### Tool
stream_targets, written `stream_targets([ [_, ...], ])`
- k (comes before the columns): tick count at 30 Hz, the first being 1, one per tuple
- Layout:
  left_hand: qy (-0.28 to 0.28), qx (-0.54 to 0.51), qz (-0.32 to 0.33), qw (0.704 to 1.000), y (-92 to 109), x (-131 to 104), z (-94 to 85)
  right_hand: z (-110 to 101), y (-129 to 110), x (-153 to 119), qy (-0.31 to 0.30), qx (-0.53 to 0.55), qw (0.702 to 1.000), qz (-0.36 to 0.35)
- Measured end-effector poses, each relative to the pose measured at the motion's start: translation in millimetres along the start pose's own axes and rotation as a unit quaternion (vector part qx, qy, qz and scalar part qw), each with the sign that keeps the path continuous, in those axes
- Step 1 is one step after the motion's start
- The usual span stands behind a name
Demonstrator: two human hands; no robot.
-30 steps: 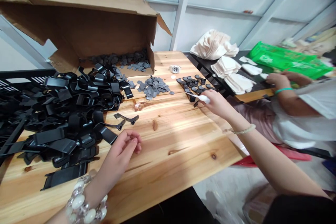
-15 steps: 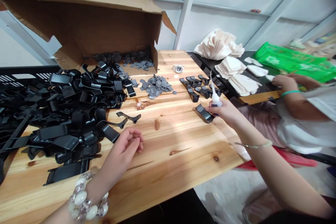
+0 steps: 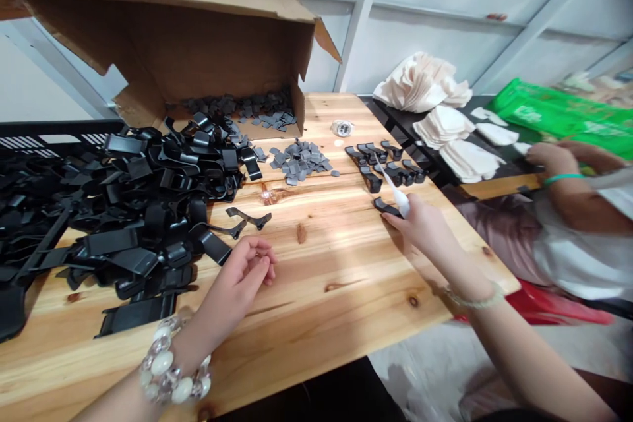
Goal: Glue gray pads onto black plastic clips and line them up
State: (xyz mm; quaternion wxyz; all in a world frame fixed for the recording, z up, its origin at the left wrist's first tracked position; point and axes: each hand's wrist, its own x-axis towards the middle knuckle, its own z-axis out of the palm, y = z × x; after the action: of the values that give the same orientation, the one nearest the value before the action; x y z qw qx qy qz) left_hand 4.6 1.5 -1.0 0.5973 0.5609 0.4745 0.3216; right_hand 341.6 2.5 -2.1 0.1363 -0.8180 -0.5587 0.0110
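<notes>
right hand [image 3: 420, 227] grips a white bottle [image 3: 401, 203], thumb seemingly touching a black clip [image 3: 386, 207]; left hand [image 3: 246, 269] curls loosely, empty; rowed clips [image 3: 372, 180] seem done, the large heap [image 3: 171, 165] left.

The bottle [image 3: 402, 203] is white, the clips [image 3: 159, 216] black, squares [image 3: 301, 161] grey.

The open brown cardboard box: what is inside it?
Inside the box, small flat dark-grey pieces lie heaped on its floor. Anything beneath them, or at the front left behind the heap of glossy black curved parts, cannot be seen.
</notes>
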Motion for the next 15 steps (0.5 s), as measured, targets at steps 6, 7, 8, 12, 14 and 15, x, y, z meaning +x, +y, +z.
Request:
stream_targets([
  [6, -0.009, -0.022, 0.012, 1.000, -1.6, -1.0, 0.1, -1.0, -6.0, 5.8, 0.018, -0.055, 0.997, -0.047],
  [7, -0.012, -0.030, 0.012, 0.999, -2.4, -1.1, -0.3, -3.0, -7.6, 7.7, 0.015, -0.055, 0.997, -0.053],
  [8, -0.013, -0.037, 0.012, 0.999, -3.5, -1.2, -0.6, -5.8, -10.5, 9.7, 0.010, -0.050, 0.997, -0.055],
  [12, -0.016, -0.040, 0.013, 0.999, -8.2, -2.1, -0.9, -18.0, -44.4, 9.0, -0.007, 0.009, 0.998, -0.061],
  [14, -0.017, -0.033, 0.018, 0.999, -10.2, -2.6, -0.5, -16.1, -77.8, -0.8, -0.057, 0.146, 0.983, -0.098],
  [15, -0.019, -0.030, 0.020, 0.999, -11.1, -2.7, -0.3, -11.2, -97.2, -7.2, -0.089, 0.235, 0.959, -0.132],
])
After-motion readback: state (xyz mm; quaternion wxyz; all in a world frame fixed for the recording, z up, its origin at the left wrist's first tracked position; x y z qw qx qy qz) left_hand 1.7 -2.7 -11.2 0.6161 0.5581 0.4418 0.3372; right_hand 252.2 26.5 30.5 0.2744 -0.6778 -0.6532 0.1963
